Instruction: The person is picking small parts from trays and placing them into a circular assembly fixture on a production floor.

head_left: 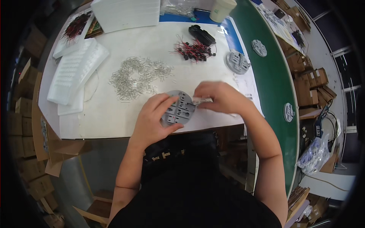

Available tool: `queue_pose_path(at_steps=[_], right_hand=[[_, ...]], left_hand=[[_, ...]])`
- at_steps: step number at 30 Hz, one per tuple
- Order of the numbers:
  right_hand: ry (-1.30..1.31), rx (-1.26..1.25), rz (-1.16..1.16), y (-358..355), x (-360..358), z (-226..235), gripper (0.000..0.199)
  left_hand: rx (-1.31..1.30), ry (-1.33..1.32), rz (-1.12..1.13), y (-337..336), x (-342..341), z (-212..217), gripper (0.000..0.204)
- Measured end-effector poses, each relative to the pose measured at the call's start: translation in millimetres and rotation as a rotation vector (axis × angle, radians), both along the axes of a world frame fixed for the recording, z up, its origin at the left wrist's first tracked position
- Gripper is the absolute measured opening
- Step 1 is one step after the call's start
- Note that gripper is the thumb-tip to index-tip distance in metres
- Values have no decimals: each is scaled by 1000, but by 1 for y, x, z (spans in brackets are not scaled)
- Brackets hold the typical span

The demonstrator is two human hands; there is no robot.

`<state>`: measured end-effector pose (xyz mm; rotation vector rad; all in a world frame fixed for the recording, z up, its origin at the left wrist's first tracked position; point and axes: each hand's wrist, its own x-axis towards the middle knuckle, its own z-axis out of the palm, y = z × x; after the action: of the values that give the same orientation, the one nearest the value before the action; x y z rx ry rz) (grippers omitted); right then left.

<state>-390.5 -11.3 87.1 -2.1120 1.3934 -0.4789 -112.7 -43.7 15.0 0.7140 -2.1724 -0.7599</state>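
Note:
A grey round slotted plastic disc lies at the table's front edge. My left hand grips it by the rim, fingers over the far left side and thumb at the near edge. Close by the disc's right rim, my right hand is closed in a pinch. Something small and pale shows at its fingertips, too small to name. Beyond my left hand spreads a pile of small shiny metal pins. Farther off lies a heap of small black parts with red and black wires.
White foam trays are stacked at the left, with a white foam block at the back. A black plastic case touches the wire heap. More grey discs sit at the right, some on the green strip. A cup stands at the back.

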Motion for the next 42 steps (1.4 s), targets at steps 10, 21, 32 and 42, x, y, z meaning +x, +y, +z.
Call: queue_pose_path(at_steps=[10, 21, 32, 42], right_hand=[[258, 21, 162, -105, 25, -24, 17], [-246, 300, -432, -51, 24, -18, 20], [-220, 365, -535, -36, 32, -16, 23], [-93, 383, -554, -40, 33, -24, 22]], left_hand=[[132, -34, -33, -1, 4, 7, 80], [99, -24, 65, 2, -21, 4, 81], [109, -24, 69, 3, -21, -1, 79], [93, -21, 53, 2, -21, -2, 79]])
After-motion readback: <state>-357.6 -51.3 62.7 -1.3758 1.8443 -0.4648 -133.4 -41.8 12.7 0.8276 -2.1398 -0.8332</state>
